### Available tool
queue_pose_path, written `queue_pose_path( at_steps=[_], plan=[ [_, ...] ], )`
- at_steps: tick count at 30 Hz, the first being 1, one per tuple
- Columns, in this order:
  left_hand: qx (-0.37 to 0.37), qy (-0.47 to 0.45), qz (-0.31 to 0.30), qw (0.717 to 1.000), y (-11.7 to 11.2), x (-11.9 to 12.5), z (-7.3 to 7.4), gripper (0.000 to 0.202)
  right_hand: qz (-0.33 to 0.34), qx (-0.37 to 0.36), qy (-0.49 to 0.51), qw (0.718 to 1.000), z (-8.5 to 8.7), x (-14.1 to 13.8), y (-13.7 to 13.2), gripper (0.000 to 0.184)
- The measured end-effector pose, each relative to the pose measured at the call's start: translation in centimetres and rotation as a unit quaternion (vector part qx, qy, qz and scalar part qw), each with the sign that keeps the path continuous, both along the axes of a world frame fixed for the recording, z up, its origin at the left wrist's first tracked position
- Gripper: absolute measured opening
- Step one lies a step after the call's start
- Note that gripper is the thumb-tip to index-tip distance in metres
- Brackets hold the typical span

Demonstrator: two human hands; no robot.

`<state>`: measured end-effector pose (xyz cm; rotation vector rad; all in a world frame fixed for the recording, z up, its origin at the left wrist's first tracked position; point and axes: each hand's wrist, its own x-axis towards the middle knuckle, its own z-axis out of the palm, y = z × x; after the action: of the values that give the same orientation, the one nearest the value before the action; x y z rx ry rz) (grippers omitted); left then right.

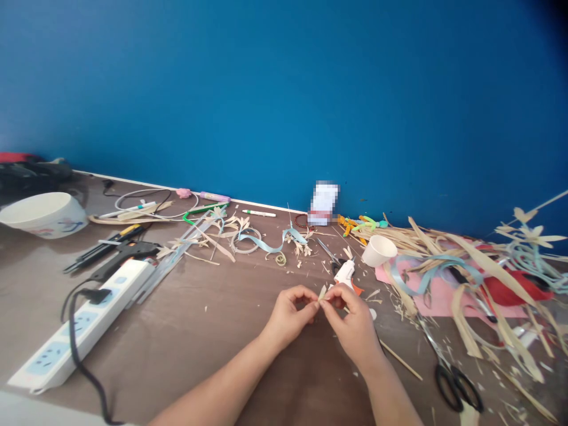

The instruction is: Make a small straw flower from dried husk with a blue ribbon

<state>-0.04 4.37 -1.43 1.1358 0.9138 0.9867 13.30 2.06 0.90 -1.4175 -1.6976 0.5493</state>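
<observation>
Our bare arms (226,378) closest. Left hand (290,312) and right hand (352,319) both pinch small pale strip (322,292) between them, over table (213,313), near white glue gun (345,272). We guess strip light, thin, bendy (could rip easily); best held softly at lower end.

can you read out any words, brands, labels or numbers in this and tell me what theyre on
None can be read.
White item by the wall: pixelated, unreadable.
Power strip: any print too small to read.
White-and-green pen: any print too small or blurred.
White bowl: coloured decoration, no readable lettering.
Pale strip between left hand and right hand: no lettering visible.
</observation>
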Motion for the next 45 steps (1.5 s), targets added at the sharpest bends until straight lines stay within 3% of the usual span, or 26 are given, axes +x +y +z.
queue_pose_path(
  at_steps=[8, 14, 21, 37, 41, 43, 45],
  plan=[
    [0.101, 0.079, 0.046, 0.991, 0.0, -0.2, -0.2, 0.007, 0.029, 0.034, -0.022, 0.999, 0.5, -0.1, -0.2, 0.012],
    [0.119, 0.068, 0.073, 0.988, -0.3, -0.3, 0.1, 0.008, 0.047, 0.109, -0.084, 0.989, 1.0, -0.3, -0.6, 0.014],
    [0.058, -0.006, 0.065, 0.996, -0.5, -0.1, -0.1, 0.008, 0.068, 0.178, -0.170, 0.967, 0.9, -0.4, -0.9, 0.017],
    [-0.034, -0.093, 0.064, 0.993, -1.3, 0.7, -0.5, 0.008, 0.131, 0.224, -0.140, 0.956, 0.2, 0.0, -0.9, 0.022],
    [-0.048, -0.107, 0.075, 0.990, -1.0, 0.6, -0.3, 0.010, 0.147, 0.203, -0.037, 0.967, 0.7, -0.5, -1.6, 0.022],
    [-0.023, -0.085, 0.097, 0.991, -0.8, 0.4, -0.1, 0.010, 0.100, 0.148, 0.080, 0.981, 1.1, -0.8, -1.7, 0.013],
    [0.038, -0.044, 0.120, 0.991, -0.5, 0.1, 0.0, 0.009, 0.020, 0.046, 0.204, 0.978, 1.4, -1.0, -1.5, 0.009]
  ],
)
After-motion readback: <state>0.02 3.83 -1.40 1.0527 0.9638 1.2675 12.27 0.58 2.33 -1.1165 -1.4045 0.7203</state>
